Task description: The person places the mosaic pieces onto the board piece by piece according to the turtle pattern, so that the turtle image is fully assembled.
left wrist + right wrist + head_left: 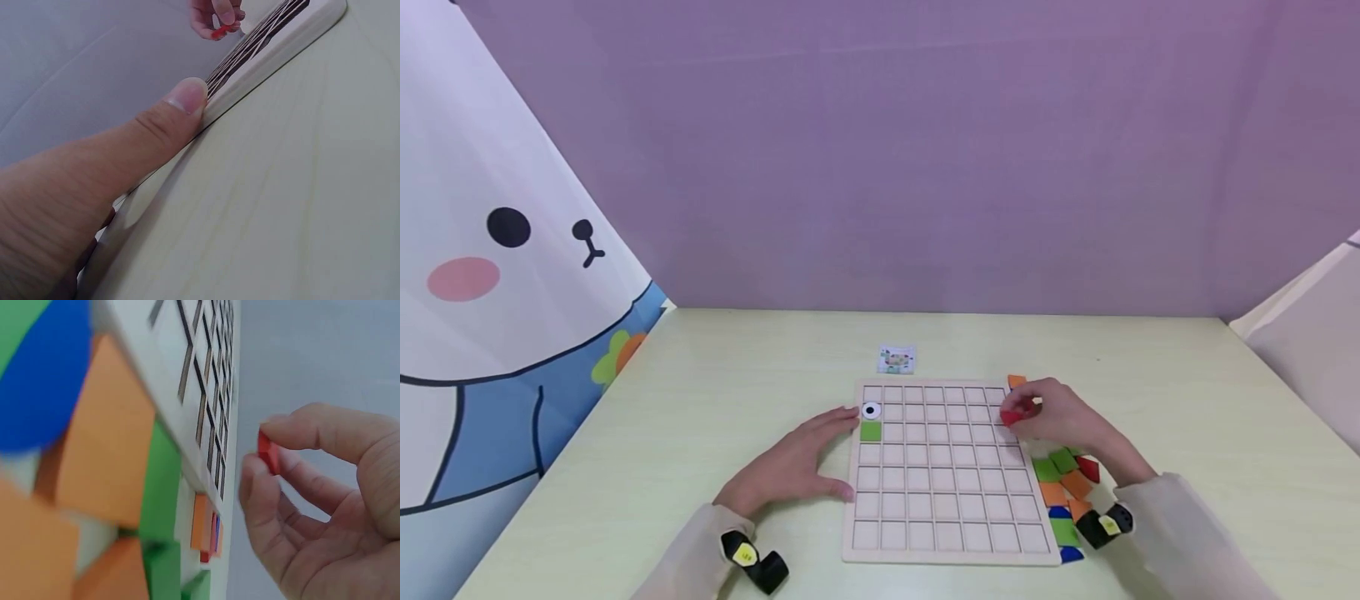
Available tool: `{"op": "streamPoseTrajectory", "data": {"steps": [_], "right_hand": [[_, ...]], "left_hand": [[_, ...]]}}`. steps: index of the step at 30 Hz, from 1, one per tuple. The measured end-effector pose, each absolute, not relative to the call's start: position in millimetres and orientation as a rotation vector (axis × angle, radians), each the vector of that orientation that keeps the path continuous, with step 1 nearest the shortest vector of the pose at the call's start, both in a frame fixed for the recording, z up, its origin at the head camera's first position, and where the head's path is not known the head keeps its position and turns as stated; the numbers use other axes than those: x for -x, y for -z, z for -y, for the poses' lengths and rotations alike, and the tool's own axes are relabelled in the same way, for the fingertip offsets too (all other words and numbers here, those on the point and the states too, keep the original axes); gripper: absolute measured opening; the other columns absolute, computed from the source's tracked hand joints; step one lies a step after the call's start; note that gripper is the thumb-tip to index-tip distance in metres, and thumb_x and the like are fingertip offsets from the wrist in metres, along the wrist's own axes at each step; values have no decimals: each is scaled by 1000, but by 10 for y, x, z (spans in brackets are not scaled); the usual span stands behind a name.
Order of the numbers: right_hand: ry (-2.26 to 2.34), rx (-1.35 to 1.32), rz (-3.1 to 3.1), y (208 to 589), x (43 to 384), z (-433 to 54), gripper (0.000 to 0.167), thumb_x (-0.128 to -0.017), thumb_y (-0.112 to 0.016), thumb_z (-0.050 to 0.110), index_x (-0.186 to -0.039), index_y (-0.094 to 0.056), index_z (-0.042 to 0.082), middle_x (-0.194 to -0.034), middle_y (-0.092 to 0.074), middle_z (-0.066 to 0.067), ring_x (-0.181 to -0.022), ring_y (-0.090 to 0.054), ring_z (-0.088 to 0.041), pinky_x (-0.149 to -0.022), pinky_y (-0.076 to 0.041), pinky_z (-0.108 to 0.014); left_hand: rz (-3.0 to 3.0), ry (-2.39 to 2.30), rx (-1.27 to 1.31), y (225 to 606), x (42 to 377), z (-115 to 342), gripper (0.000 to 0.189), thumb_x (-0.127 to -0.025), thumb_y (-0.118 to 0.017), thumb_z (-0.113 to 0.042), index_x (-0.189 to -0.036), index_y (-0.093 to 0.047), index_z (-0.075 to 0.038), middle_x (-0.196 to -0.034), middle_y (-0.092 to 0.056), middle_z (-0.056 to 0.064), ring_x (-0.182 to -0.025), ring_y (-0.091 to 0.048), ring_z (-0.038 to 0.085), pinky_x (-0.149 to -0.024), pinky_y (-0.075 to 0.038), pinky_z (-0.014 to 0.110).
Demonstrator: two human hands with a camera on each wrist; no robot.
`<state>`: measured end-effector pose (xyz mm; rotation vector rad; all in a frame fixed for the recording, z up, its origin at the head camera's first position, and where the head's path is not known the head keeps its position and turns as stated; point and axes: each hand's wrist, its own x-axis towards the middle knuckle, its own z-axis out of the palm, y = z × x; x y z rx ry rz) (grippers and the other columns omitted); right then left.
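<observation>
A pale wooden grid board [947, 479] lies on the table. In its left column sit a white tile with a black dot [870, 410] and, just below it, a green square tile [870, 432]. My left hand [801, 462] touches the board's left edge, fingers and thumb spread and fairly straight; the left wrist view shows the thumb [187, 100] against that edge. Above the board's right side, my right hand [1056, 417] pinches a small red tile [269, 451] between thumb and fingertips. The tile's full outline is partly hidden by the fingers.
Several loose tiles in green, orange, blue and red lie along the board's right edge, among them an orange tile [1077, 484] and a red tile [1087, 468]. A small printed card [897, 359] lies behind the board. A purple backdrop [925, 167] stands at the table's far edge.
</observation>
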<state>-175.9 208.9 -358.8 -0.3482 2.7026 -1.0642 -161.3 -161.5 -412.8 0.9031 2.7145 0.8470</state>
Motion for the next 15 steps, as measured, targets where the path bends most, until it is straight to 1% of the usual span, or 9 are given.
{"op": "streamPoseTrajectory", "data": {"steps": [6, 9, 13, 15], "right_hand": [[1242, 469, -2605, 3649, 1825, -2060, 21, -80, -72, 4, -101, -69, 2, -97, -63, -9, -81, -50, -20, -65, -45, -21], [1293, 491, -2545, 3668, 1847, -2018, 23, -82, -71, 5, -104, -68, 1, -100, -62, -11, -79, -51, -20, -61, -49, -22], [1336, 477, -2467, 3675, 1877, -1938, 22, -85, -68, 6, -106, -67, -1, -100, -63, -13, -72, -56, -19, -56, -53, -26], [1347, 464, -2451, 3679, 1891, -1893, 20, -86, -67, 6, -105, -67, -1, -97, -65, -13, -68, -59, -19, -57, -54, -26]], "left_hand": [[-2719, -840, -902, 4151, 1621, 1608, 100, -67, -73, -63, -145, -40, -9, -155, -32, 3, -144, -26, 30, -116, -25, 50], [-2723, -836, -902, 4162, 1625, 1608, 101, -67, -72, -64, -145, -39, -9, -155, -32, 3, -144, -26, 29, -116, -25, 50], [-2726, -836, -911, 4170, 1633, 1610, 101, -67, -73, -64, -145, -39, -9, -155, -32, 4, -144, -26, 30, -116, -25, 49], [-2729, -835, -917, 4167, 1636, 1610, 101, -67, -73, -63, -145, -39, -8, -155, -32, 4, -144, -26, 30, -116, -25, 49]]}}
